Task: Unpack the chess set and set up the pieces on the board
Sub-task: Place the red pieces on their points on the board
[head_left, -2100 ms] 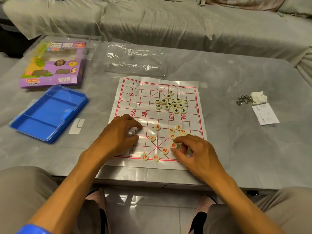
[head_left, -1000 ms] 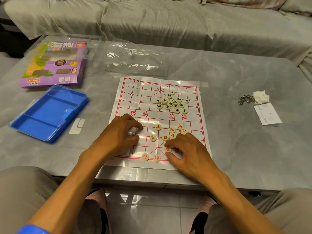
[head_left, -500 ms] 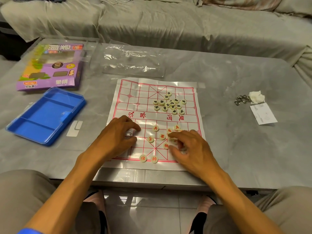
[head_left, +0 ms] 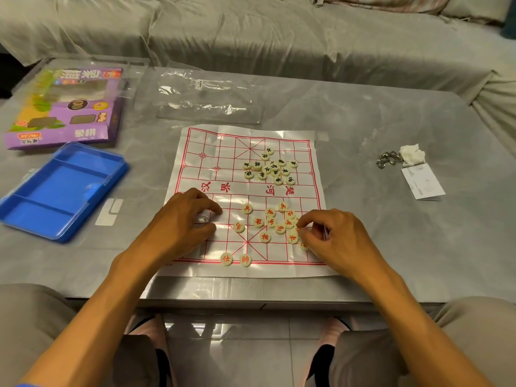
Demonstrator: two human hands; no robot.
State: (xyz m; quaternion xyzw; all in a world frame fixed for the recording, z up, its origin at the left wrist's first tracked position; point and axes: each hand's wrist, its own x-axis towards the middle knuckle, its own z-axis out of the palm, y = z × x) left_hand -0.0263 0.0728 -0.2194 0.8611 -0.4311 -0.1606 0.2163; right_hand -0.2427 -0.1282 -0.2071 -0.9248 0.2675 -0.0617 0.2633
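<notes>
Two hands on the board (head_left: 195, 152): left hand (head_left: 178, 222) curled at its left edge, grip uncertain; right hand (head_left: 335, 236) pinching among red pieces (head_left: 279, 222).

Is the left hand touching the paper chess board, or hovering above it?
Touching. The head view shows the left hand resting on the paper chess board, its curled fingers pressed against the sheet's left part with no gap visible.
</notes>
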